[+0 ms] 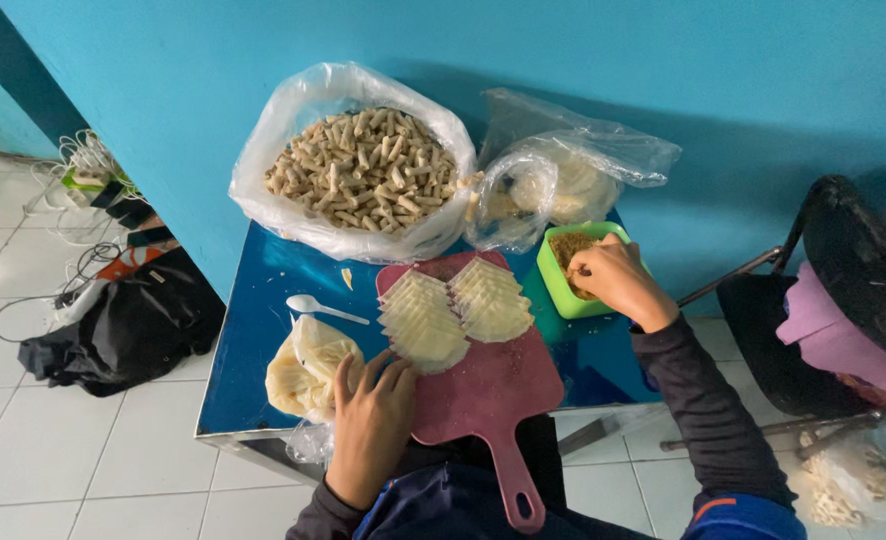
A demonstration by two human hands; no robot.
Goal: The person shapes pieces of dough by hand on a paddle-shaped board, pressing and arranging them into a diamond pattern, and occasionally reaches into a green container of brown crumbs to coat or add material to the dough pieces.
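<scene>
Left hand [371, 420] flat, fingers spread, on pink plastic cutting board [488, 385] overhanging blue bench [253, 330] edge; right hand [618, 280] fingers pinching brown crumbly filling in square green plastic tub [560, 290].

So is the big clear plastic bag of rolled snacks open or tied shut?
Open: the big clear plastic bag has its mouth folded back, its heaped rolled snacks exposed.
</scene>
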